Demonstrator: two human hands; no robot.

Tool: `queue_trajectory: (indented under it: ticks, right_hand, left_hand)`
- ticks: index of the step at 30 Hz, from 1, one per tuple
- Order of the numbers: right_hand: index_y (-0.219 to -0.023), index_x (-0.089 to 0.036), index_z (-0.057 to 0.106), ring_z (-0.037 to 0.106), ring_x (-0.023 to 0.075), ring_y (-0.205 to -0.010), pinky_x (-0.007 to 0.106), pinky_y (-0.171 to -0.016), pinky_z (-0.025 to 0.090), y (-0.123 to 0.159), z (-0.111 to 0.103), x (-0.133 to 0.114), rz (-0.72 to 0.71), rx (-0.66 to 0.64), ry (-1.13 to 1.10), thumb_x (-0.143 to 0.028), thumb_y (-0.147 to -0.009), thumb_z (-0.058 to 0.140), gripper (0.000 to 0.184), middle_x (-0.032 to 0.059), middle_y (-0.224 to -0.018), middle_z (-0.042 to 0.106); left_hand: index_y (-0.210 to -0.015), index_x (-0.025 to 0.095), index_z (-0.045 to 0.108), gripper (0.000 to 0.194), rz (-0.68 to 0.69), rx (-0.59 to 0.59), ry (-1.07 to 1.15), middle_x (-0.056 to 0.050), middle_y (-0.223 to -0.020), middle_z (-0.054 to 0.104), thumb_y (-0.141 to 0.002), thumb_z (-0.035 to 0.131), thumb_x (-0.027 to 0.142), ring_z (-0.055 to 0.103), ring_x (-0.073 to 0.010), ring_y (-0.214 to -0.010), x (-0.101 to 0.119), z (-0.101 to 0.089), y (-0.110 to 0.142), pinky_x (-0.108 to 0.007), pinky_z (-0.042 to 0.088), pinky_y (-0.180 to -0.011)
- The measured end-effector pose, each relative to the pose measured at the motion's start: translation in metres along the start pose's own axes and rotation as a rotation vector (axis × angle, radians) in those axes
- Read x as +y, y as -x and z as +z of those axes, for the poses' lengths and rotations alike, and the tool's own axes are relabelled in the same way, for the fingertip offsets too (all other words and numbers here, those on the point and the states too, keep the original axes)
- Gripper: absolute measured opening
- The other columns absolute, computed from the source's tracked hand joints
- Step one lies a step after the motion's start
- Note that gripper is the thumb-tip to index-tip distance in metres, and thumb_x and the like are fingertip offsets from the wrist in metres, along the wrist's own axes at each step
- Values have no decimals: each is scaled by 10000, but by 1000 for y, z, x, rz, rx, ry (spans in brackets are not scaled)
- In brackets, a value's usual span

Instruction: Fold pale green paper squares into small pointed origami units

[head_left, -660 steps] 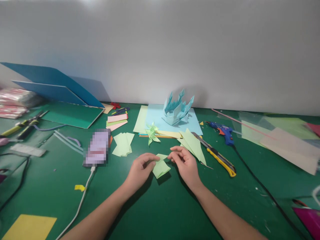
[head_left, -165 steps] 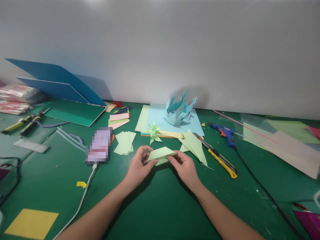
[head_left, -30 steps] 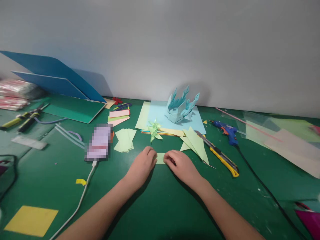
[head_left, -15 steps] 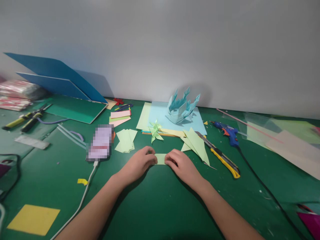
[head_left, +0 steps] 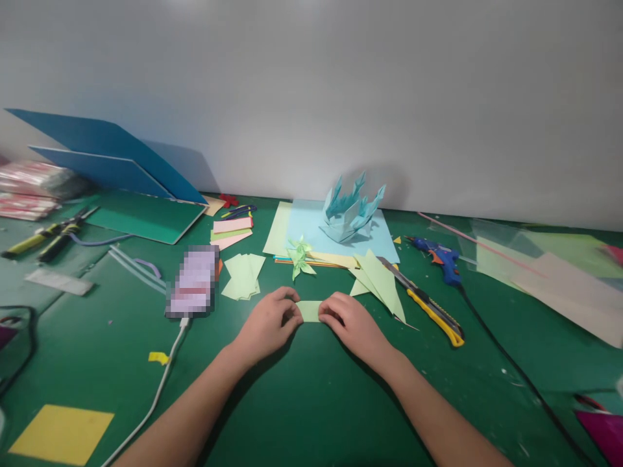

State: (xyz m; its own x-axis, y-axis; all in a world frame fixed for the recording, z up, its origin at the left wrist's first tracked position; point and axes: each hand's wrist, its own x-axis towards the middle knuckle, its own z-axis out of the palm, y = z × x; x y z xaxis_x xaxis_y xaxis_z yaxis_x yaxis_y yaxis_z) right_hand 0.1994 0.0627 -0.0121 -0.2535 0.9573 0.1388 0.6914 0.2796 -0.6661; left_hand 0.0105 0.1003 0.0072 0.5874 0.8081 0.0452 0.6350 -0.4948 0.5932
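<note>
A small folded strip of light green paper (head_left: 309,310) lies flat on the green table mat (head_left: 302,402). My left hand (head_left: 268,322) presses its left end with curled fingers. My right hand (head_left: 354,322) presses its right end the same way. Only the middle of the strip shows between the two hands. Just beyond them lie a small green origami figure (head_left: 298,256), a stack of light green paper pieces (head_left: 241,275) and green paper triangles (head_left: 380,280).
A phone (head_left: 193,281) on a white cable (head_left: 150,402) lies left of my hands. A yellow utility knife (head_left: 428,308) and a blue glue gun (head_left: 437,254) lie to the right. A blue origami crown (head_left: 351,211) stands on light blue paper. Pliers (head_left: 43,237), blue boards (head_left: 107,155) and a yellow square (head_left: 61,433) are at left.
Earlier my hands held the green paper up off the mat while folding it. Over the last second it lies flat under both hands, which have barely shifted.
</note>
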Motion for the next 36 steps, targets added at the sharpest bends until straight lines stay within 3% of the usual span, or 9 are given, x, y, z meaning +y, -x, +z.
queue_trajectory:
  ticks: [6, 10, 14, 19, 30, 36]
  right_hand:
    - [-852, -196, 547, 514, 164, -717, 289, -685, 423, 2, 0, -1, 25, 24, -26, -92, -831, 515, 110, 22, -809, 543]
    - [-1083, -189, 538, 516, 143, -673, 313, -706, 456, 2, 1, 0, 45, 35, -65, -85, -818, 504, 286, 75, -1013, 548]
    - [-1163, -211, 533, 542, 161, -719, 335, -721, 472, 1, 2, 1, 49, 32, -62, -97, -811, 494, 372, 94, -1092, 549]
    - [-1124, -207, 582, 562, 178, -763, 314, -681, 474, -2, 4, -1, 46, 42, -22, -107, -808, 502, 341, 89, -1047, 568]
    - [-946, -190, 636, 571, 202, -842, 289, -689, 442, -8, 18, -6, 74, 163, 137, -142, -832, 535, 160, 60, -895, 566]
    - [-835, -193, 615, 549, 185, -779, 279, -673, 419, -6, 19, -6, -43, 225, 166, -145, -883, 457, 172, 48, -817, 573]
  left_hand:
    - [-757, 174, 568, 64, 21, 89, -193, -55, -956, 590, -807, 572, 214, 588, -197, -791, 2, 11, 2, -345, 481, -723]
    - [-761, 180, 551, 88, 14, 103, -243, -49, -935, 587, -842, 524, 200, 585, -194, -774, 4, 15, 0, -347, 483, -715]
    - [-794, 185, 532, 49, 14, 103, -218, -47, -945, 577, -839, 519, 171, 581, -197, -812, 4, 16, -1, -354, 482, -746]
    - [-889, 185, 494, 103, 20, 128, -132, -56, -1001, 564, -815, 535, 125, 567, -204, -897, 2, 19, 0, -374, 470, -804]
    - [-843, 191, 476, 118, 60, 130, -48, -54, -969, 563, -801, 525, 93, 571, -199, -880, 0, 20, -2, -358, 470, -780]
    - [-838, 187, 489, 104, -3, 118, -16, -27, -890, 559, -791, 563, 130, 563, -173, -782, -1, 17, -1, -298, 461, -682]
